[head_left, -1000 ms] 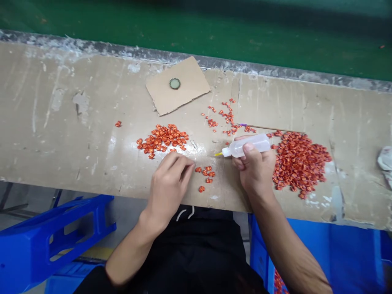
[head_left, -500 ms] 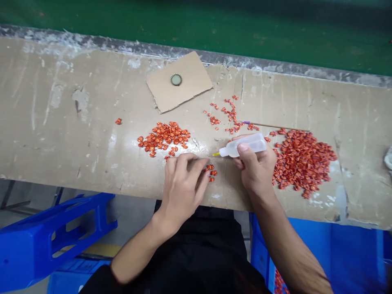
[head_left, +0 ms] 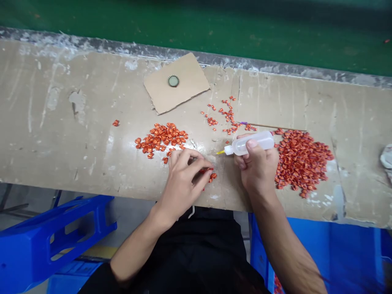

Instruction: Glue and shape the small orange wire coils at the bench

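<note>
Left hand [head_left: 183,177]: bent fingers were at small orange pieces [head_left: 213,176]; any pinch could not be told.
Right hand [head_left: 259,167]: fingers were wrapped around a translucent bottle [head_left: 243,145].

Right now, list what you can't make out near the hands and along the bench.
All in the head view:
Left hand: whether it pinches any pieces; the hand itself hides this.
Bottle: its contents; right hand covers part, the wall is cloudy.
Yellow tip: whether anything drips; too small.
White thing: its shape, cut off by the right picture edge.
</note>
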Tool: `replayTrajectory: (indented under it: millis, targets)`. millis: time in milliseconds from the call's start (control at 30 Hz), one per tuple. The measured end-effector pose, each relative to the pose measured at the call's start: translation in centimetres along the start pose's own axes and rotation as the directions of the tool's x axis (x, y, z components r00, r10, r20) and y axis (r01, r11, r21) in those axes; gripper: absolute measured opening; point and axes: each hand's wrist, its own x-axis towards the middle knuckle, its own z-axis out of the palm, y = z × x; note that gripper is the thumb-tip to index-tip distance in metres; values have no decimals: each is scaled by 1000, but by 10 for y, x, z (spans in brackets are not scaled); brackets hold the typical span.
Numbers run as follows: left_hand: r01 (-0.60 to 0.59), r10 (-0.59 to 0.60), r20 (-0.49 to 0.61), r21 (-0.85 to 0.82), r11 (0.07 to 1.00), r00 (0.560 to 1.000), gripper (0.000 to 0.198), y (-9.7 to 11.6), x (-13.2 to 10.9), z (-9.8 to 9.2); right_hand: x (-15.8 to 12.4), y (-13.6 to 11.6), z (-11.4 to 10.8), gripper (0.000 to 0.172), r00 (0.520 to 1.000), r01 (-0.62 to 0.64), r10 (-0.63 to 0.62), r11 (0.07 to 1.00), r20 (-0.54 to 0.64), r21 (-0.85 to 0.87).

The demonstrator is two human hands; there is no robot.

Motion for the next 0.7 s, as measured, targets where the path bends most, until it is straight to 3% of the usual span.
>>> replayTrajectory:
  millis: [133,267,400,533,700]
  targets:
    - [-65,83,-103,173,983,991,14,-8,-15,-9,-2,1,-2,34,1000,16,-15,999,15,-36]
    - [-129,151,-53,295,947,987,26,-19,-35,-17,-6,3,-1,36,999,14,-11,995,39,-97]
    - [-179,177,30,235,955,984,33,-25,-44,-24,-9,3,0,36,996,71,-61,983,65,-172]
    - [-132,132,11,184,974,991,29,-25,-47,-26,-16,-5,4,34,987,109,-72,957,143,-269]
    - [9,5,-63,213,977,998,20,-20,-46,-18,-20,-13,17,31,960,190,-84,895,267,-403]
